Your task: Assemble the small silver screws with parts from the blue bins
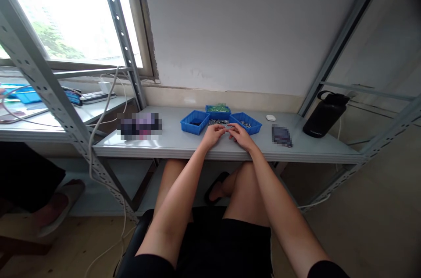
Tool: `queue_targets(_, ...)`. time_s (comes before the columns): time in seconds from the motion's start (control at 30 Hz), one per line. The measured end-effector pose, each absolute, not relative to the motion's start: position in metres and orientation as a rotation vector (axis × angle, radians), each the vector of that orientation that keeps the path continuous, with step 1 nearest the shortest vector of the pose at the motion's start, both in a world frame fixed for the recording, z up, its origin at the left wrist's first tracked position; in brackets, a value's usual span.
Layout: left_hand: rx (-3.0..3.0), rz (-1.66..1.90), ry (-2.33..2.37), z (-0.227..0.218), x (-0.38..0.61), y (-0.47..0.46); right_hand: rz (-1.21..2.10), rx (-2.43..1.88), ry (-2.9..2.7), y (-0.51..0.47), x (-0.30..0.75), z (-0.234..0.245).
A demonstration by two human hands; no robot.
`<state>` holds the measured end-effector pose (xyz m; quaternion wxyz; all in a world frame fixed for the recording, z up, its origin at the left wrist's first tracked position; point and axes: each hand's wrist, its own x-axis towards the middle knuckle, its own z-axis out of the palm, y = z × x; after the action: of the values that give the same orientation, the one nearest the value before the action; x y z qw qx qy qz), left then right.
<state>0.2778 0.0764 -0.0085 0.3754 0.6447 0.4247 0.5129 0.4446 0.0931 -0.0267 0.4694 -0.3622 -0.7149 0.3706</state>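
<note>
My left hand [213,135] and my right hand [241,136] meet over the front of the grey tabletop [174,137]. Fingers of both are pinched together around something small and pale, too tiny to name. Just beyond my left hand stands a blue bin [190,128] with dark small parts inside. Another blue bin [254,130], holding shiny small metal pieces, is beside my right hand. Behind my fingertips, more small metal pieces [217,122] lie between these bins. At the back, a third blue bin [221,116] carries green-looking bags [217,108].
A black bottle [324,115] leans at the right near the metal shelf post. A white case [270,118] and a blurred dark item [282,136] lie right of the bins. Another blurred item [140,126] is at left. A white cable [90,151] hangs by the left post. Someone's foot [54,212] shows at left.
</note>
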Motion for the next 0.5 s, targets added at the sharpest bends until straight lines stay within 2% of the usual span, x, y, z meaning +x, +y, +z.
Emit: queue_targets(0.5,1.685,1.296,1.107,-0.0035,0.2785,0.0689,0.886,-0.883,-1.788,0.0923,0.4457,-0.025)
